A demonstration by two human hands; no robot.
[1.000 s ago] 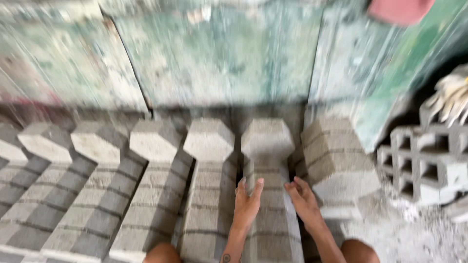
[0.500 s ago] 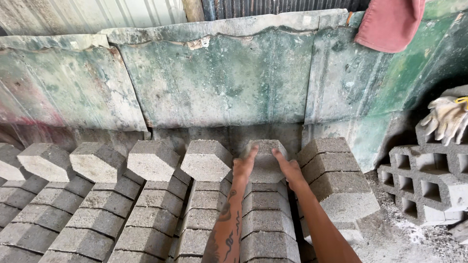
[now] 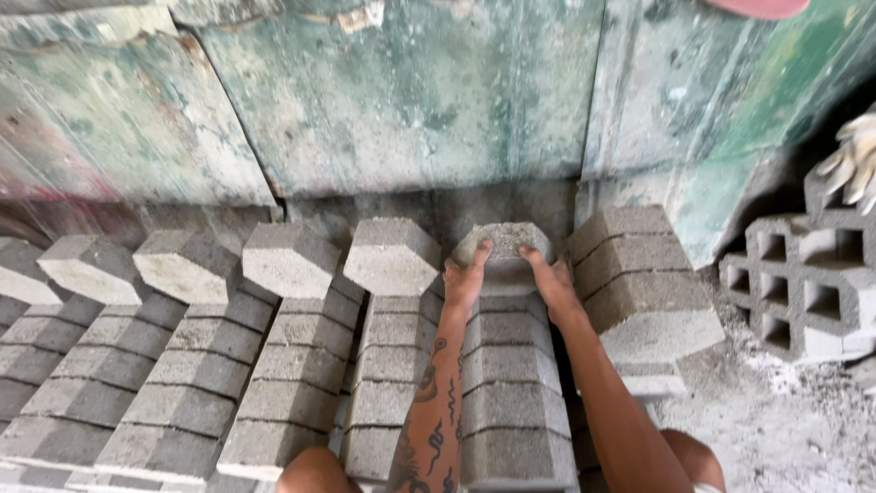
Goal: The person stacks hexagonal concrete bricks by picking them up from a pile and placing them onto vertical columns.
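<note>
Both my hands grip a grey hexagonal concrete paver (image 3: 505, 245) at the far end of a leaning row of pavers (image 3: 511, 393). My left hand (image 3: 466, 277) presses on its left side, and my right hand (image 3: 550, 276) holds its right side. The paver stands tilted against the row, close to the weathered green wall (image 3: 411, 100). My tattooed left forearm stretches along the row.
Several more leaning rows of the same pavers (image 3: 192, 365) fill the ground to the left. A shorter stack (image 3: 639, 274) stands just right of my hands. Hollow grid blocks (image 3: 803, 283) with work gloves (image 3: 853, 160) on them sit at far right on gravel.
My hands have moved from the near part of the row up to its far end and now clasp the end paver. The camera view has leaned closer.
</note>
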